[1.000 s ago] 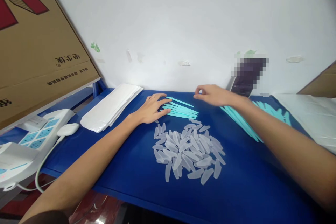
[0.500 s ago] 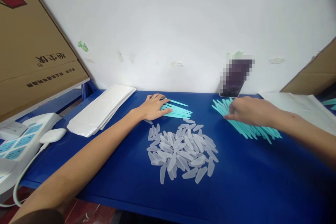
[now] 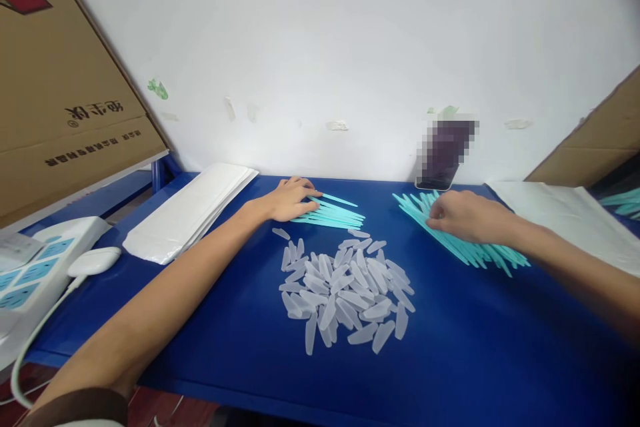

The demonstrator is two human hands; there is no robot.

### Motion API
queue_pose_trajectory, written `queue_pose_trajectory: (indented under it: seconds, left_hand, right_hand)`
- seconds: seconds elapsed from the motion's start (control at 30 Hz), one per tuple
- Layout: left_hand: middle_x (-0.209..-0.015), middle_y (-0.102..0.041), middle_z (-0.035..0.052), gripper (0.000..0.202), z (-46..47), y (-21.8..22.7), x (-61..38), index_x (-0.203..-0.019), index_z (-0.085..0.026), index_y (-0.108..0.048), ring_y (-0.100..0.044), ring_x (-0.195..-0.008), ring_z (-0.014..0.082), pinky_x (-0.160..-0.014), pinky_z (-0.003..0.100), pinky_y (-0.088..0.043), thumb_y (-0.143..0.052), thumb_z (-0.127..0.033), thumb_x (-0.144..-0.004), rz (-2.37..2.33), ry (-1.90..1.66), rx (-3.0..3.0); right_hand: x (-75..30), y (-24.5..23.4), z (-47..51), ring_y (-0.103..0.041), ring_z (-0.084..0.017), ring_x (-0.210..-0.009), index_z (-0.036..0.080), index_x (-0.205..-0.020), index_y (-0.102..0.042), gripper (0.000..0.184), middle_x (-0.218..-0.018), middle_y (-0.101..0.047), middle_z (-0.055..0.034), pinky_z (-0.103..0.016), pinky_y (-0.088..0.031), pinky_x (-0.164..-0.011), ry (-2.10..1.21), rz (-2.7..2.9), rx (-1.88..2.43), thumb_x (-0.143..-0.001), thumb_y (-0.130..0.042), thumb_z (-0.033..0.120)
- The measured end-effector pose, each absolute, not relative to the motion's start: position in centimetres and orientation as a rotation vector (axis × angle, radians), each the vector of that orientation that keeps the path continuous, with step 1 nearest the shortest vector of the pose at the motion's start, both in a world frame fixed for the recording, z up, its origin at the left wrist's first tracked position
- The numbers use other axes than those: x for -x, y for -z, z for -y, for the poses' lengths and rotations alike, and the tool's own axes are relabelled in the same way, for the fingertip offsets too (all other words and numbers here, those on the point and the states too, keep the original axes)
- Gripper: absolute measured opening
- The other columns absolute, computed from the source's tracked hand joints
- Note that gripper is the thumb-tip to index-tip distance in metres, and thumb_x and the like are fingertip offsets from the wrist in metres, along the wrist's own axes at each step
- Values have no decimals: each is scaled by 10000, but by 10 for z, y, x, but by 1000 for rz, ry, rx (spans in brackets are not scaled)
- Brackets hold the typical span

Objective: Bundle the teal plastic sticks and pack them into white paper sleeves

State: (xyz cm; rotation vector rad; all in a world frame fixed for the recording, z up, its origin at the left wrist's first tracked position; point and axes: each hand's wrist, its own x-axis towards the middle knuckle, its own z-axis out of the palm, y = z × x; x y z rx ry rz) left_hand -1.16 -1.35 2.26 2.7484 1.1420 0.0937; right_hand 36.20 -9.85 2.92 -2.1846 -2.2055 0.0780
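My left hand (image 3: 295, 200) lies with fingers apart over a small fan of thin turquoise tapered sticks (image 3: 340, 215), touching their left ends. At the right, my right hand (image 3: 457, 215) bends over a larger pile of the same sticks (image 3: 483, 250). Its thumb and fingers are drawn together at the pile's upper side, and whatever they grip is hidden. Between and nearer than the hands lies a loose heap of frosted, translucent flat plastic pieces (image 3: 345, 290), touched by neither hand.
White flat packets (image 3: 190, 213) are stacked at the left, near a power strip (image 3: 45, 267) with a white plug and cable. A phone (image 3: 445, 153) leans on the wall. Cardboard boxes (image 3: 75, 80) flank the blue table (image 3: 475, 347). A whitish sheet (image 3: 555, 207) lies at the right.
My left hand has drawn slightly left, and more of the turquoise sticks show below it. My right hand stays bent over its pile; the view has shifted a little.
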Motion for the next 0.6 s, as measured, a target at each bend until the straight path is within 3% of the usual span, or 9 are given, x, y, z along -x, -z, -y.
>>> queue_pose_trajectory:
  seconds: [0.17, 0.37, 0.6]
  left_hand:
    - [-1342, -518, 122, 481, 16, -26, 12, -1277, -275, -661, -420, -1291, 329, -1066, 536, -339, -415, -523, -947, -1135, -201, -2774]
    - [-1362, -476, 120, 437, 21, -34, 13, -1285, -245, -645, -411, -1291, 326, -1091, 538, -342, -452, -443, -946, -1177, -462, -2802]
    - [-1393, -460, 136, 455, 18, -28, 17, -1325, -240, -614, -397, -1306, 352, -1080, 568, -344, -457, -426, -941, -1260, -452, -2832]
  right_hand:
    - [-333, -41, 79, -693, -287, -847, 229, -823, -752, 237, -910, -751, -101, -358, -486, -652, -141, 2253, 2124, -804, -614, 421]
    - [-263, -38, 41, -679, -237, -778, 214, -830, -757, 218, -805, -739, -79, -306, -461, -636, -276, 2273, 1985, -783, -657, 402]
    - [-219, -28, 5, -643, -187, -740, 198, -828, -748, 181, -792, -728, -59, -278, -453, -665, -406, 2317, 1804, -773, -691, 360]
